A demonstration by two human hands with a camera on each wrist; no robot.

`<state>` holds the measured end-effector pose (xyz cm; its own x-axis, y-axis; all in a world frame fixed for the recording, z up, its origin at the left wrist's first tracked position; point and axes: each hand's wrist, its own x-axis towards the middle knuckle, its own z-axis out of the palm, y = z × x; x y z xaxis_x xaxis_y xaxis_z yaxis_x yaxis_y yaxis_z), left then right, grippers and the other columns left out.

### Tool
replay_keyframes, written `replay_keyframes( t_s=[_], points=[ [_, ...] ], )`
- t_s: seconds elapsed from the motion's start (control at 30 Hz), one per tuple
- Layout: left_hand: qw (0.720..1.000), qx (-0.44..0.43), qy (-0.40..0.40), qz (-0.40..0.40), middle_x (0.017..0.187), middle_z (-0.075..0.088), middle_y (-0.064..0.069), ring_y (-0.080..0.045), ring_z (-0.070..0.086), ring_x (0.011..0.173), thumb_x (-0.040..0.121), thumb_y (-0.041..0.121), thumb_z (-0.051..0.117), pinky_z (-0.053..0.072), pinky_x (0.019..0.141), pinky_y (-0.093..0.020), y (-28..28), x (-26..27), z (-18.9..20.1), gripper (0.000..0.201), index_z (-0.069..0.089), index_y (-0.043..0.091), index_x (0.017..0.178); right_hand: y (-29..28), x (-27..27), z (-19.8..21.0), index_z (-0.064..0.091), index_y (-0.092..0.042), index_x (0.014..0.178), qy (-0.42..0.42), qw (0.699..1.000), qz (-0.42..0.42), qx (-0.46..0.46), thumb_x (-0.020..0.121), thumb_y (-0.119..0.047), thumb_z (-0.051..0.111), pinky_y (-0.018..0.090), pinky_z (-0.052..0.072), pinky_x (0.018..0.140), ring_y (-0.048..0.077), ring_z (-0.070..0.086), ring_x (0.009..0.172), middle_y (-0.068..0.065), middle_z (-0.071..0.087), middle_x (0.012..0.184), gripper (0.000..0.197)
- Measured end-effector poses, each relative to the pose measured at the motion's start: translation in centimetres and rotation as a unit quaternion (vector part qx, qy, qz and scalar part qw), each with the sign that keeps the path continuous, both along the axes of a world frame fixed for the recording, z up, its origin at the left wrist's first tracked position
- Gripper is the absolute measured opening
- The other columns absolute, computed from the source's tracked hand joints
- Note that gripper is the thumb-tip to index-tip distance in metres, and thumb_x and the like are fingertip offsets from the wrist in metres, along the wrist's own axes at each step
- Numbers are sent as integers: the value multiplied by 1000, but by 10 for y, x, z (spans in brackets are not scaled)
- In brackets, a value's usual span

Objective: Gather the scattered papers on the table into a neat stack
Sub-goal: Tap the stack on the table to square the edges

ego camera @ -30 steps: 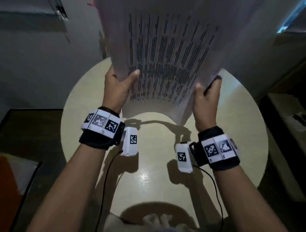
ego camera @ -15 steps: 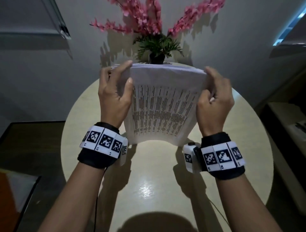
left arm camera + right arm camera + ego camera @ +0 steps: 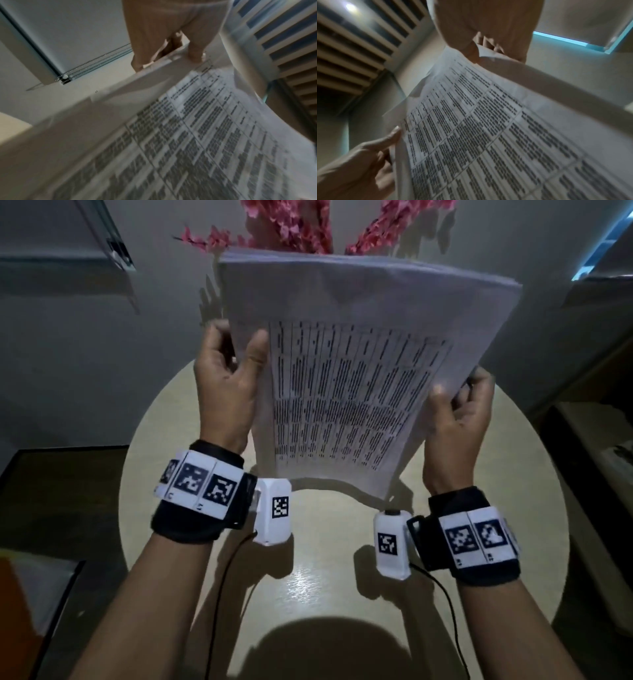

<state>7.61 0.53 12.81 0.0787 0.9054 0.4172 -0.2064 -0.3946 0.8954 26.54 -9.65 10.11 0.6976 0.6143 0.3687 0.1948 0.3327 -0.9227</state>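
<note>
A stack of white printed papers [image 3: 359,378] stands upright and tilted above the round beige table [image 3: 308,583], its lower edge hanging just over the tabletop. My left hand [image 3: 239,347] pinches the stack's left edge, thumb on the printed face. My right hand [image 3: 459,392] grips the right edge lower down. In the left wrist view, the fingers [image 3: 193,54] clamp the papers [image 3: 188,135]. The right wrist view shows the papers [image 3: 488,128] held by my right hand [image 3: 488,44], with the left hand [image 3: 359,155] on the far edge.
A plant with pink flowers [image 3: 291,224] stands at the back of the table, mostly hidden by the papers. A grey wall [image 3: 85,354] lies behind. A dark floor panel [image 3: 51,491] is at left and low furniture [image 3: 599,474] at right.
The stack dropped toward the table half a second ago with both hands over its top edge. It is now lifted and tilted again, with the hands on its side edges.
</note>
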Motion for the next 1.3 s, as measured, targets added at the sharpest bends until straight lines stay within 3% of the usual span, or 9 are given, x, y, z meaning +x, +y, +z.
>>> replay_keyframes(
  t_s=[0.2,0.47,0.57,0.7,0.83,0.93,1.03,1.17,1.3],
  points=[
    [987,-114,85,-76,72,74,22,7,68,75,73,18,74,53,72,-14,-11,-5,-32,18,63,23,86,-13,-13,-29,43,-31,94,30,989,49,-136,79,10,38,14,51,77,-12,58,79,-13,57,92,44],
    [994,-83,39,-53,71,74,20,3,69,73,71,2,74,55,73,-18,-2,-13,-20,25,64,20,85,0,-10,-11,33,-27,84,23,995,29,-98,70,8,32,31,41,76,10,47,77,-3,45,84,38],
    [985,-126,88,-84,71,75,21,5,69,73,73,-2,72,55,72,-15,-6,-10,-34,27,65,21,86,-6,-10,-18,33,-25,92,34,987,27,-157,77,12,34,28,44,81,-6,52,75,-9,49,86,40],
    [981,-145,84,-101,71,74,22,6,69,74,74,-2,71,55,72,-13,-7,-8,-41,28,65,22,85,-3,-16,33,33,-4,127,-152,982,-78,-85,72,5,46,25,38,104,12,44,119,14,43,129,57],
    [979,-143,82,-117,72,75,21,6,69,74,73,-3,72,55,71,-13,-3,-8,-41,30,64,23,85,14,-35,94,34,-14,140,-511,830,-12,-224,81,-27,55,54,15,116,21,33,136,8,41,143,64],
    [977,-151,104,-109,76,74,15,8,69,74,72,-1,73,55,70,-11,1,-8,-53,29,66,21,88,32,-46,104,58,-19,97,-605,716,106,-333,86,-26,53,39,40,87,29,57,103,6,58,93,14],
    [959,-193,170,-116,90,69,8,3,68,77,73,5,74,55,69,-8,0,-15,-76,33,65,12,105,41,-41,104,47,-17,62,-613,719,104,-312,84,-16,55,36,38,63,28,50,77,6,51,73,23],
    [934,-296,192,-64,60,71,13,-18,62,76,74,16,76,53,72,-19,1,-45,-112,21,70,12,94,28,6,113,68,-15,68,-452,847,168,-223,83,-13,62,19,40,55,-2,54,60,-12,60,58,17],
    [934,-352,30,-57,94,69,-9,-20,65,89,40,62,82,52,86,-32,0,-56,-116,79,66,12,100,8,58,87,65,-30,64,-240,940,180,-164,78,-24,66,6,35,52,-16,45,52,-32,55,49,15]
  ],
)
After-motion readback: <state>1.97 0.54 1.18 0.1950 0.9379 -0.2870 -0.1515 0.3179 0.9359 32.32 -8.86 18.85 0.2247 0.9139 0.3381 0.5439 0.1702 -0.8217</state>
